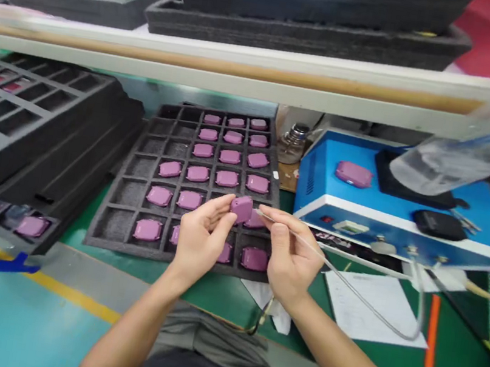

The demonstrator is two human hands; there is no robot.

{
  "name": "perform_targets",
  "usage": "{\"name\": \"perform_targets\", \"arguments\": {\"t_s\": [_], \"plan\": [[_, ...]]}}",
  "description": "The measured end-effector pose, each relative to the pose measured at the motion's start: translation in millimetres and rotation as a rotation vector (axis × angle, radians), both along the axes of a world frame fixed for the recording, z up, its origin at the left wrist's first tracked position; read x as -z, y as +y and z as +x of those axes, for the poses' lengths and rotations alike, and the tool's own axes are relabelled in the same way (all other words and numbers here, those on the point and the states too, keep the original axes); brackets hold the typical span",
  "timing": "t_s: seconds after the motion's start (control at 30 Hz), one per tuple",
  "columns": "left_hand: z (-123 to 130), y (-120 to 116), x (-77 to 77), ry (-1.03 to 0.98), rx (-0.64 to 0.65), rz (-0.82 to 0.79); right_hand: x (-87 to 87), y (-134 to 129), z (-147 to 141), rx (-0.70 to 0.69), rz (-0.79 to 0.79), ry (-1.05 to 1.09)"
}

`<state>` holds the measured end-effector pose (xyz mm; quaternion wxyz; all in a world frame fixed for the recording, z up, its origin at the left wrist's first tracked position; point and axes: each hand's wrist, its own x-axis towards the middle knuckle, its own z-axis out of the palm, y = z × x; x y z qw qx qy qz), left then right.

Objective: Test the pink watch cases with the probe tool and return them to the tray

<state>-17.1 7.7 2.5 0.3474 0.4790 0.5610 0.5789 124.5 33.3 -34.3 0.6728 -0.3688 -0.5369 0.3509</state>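
Observation:
My left hand (pixel 201 235) pinches a small purple plastic case (pixel 242 209) between thumb and fingers, tilted above the foam tray. From the right, my right hand (pixel 291 261) grips the end of a thin dispensing tube (pixel 357 295), its fine tip at or close to the case's right side; whether they touch I cannot tell. That tube loops back to a blue machine (pixel 318 185). Beneath both hands lies the black foam tray (pixel 112 224), with similar purple cases (pixel 148 230) in many of its compartments. My hands cover part of the front rows.
Stacked foam trays (pixel 110 126) stand at the left. A glass bottle (pixel 295 142) sits behind the tray. Another purple case (pixel 354 174) and a clear cylinder (pixel 441 164) rest on the machine. Paper (pixel 369 306) and an orange stick (pixel 433 334) lie right. A shelf edge (pixel 242 82) crosses above.

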Motion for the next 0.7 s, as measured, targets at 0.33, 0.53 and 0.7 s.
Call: {"name": "perform_targets", "arguments": {"t_s": [0.33, 0.53, 0.7], "plan": [[5.5, 8.2, 12.4, -0.115, 0.056, -0.018, -9.3, 5.7, 0.6, -0.043, 0.068, -0.02], [8.1, 8.2, 13.6, -0.118, 0.061, 0.002, -8.9, 6.0, 0.8, -0.037, 0.069, -0.044], [7.6, 7.6, 12.7, -0.105, 0.057, -0.019, -8.8, 5.8, 0.9, -0.01, 0.056, -0.083]]}}
